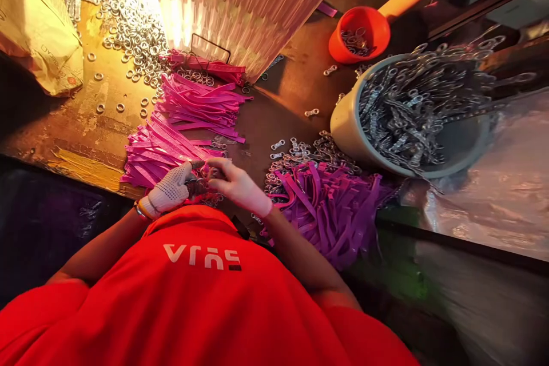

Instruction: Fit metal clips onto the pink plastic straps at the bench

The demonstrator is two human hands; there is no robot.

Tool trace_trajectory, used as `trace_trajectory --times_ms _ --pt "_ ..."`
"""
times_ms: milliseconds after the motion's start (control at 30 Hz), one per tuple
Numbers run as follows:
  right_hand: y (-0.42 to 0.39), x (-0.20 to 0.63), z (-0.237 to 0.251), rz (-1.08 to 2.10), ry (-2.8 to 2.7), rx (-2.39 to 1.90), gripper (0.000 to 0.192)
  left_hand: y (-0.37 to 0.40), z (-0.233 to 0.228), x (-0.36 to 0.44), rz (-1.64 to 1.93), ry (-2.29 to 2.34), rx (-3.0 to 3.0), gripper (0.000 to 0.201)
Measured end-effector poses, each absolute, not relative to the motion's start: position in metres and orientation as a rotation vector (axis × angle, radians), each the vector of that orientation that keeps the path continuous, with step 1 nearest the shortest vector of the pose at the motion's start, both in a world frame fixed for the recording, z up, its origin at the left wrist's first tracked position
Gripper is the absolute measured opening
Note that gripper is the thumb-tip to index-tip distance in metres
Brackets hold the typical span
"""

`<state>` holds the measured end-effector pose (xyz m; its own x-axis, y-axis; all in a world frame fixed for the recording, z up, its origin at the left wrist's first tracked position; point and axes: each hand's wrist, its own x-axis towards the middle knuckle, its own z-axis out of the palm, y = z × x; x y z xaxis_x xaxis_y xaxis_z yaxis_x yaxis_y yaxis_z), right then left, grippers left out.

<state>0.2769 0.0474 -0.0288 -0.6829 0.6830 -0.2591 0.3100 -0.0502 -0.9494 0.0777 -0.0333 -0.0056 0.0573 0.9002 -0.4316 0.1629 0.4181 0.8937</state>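
My left hand (168, 187), in a white dotted glove, is closed near the table's front edge, its fingertips reaching toward the other hand. Facing it, my right hand (241, 187) has its fingers bent in a pinch. Between the two lie small dark metal pieces (197, 186); what each hand grips is too small and partly hidden to make out. Just beyond my left hand spreads a pile of pink straps (150, 151), with a second pink bundle (201, 103) behind it. To the right of my right hand lie purple straps (326, 206) and small metal links (278, 144).
Loose metal rings (141, 40) are heaped at the back left beside a paper sack (38, 23). A ribbed translucent panel (240, 6) stands behind the straps. At right are a grey bucket (345, 120) of twisted metal pieces and a red cup (380, 28) holding metal bits.
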Motion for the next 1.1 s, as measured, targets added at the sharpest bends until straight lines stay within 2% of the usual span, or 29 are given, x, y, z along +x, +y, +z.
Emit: trace_trajectory --times_ms 100,200,400,567,700,867,1000,1100 --pt "0.029 0.257 -0.022 1.886 -1.747 -1.037 0.037 -0.03 -0.003 0.078 0.759 1.466 1.079 0.046" --pt "0.025 0.255 -0.024 1.854 -1.576 -1.161 0.032 -0.03 0.002 0.079 0.783 1.39 0.875 0.036" --pt "0.02 0.259 -0.02 1.858 -1.221 -1.31 0.034 -0.032 0.004 0.083 0.843 1.338 0.511 0.039" --pt "0.016 0.249 -0.026 1.946 -0.833 -1.311 0.034 -0.032 -0.004 0.089 0.864 1.563 1.072 0.02" --pt "0.015 0.239 -0.031 2.081 -0.638 -1.221 0.035 -0.037 -0.016 0.089 0.719 1.667 1.49 0.028" --pt "0.016 0.229 -0.035 2.121 -0.506 -1.199 0.036 -0.043 -0.02 0.08 0.708 1.647 1.613 0.037" --pt "0.026 0.232 -0.044 2.074 -0.469 -1.191 0.034 -0.044 -0.001 0.076 0.751 1.477 1.486 0.032" --pt "0.031 0.239 -0.04 1.931 -0.526 -1.195 0.033 -0.044 0.011 0.078 0.883 1.347 1.002 0.023"
